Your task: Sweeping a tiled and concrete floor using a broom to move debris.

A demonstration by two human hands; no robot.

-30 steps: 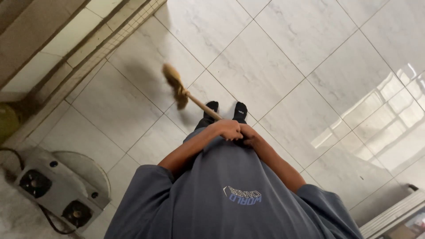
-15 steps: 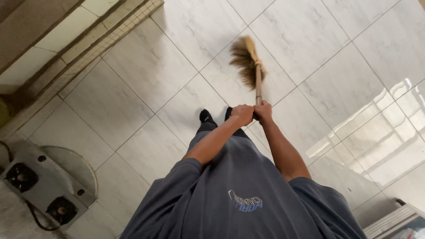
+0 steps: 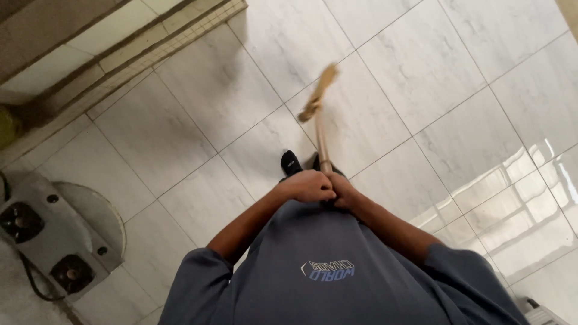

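Broom (image 3: 319, 114) head has swung back from upper centre toward the feet; left hand (image 3: 310, 185) and right hand (image 3: 341, 191) both grip its handle, mid-stroke over the tiled floor (image 3: 421, 72).

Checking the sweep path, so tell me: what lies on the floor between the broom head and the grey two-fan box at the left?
In the head view, only bare pale floor tiles lie between the broom head and the grey two-fan box.

Loose grey short-sleeved T-shirt (image 3: 337, 271) with a small blue-and-white chest print, bare forearms, black socks (image 3: 291, 162).
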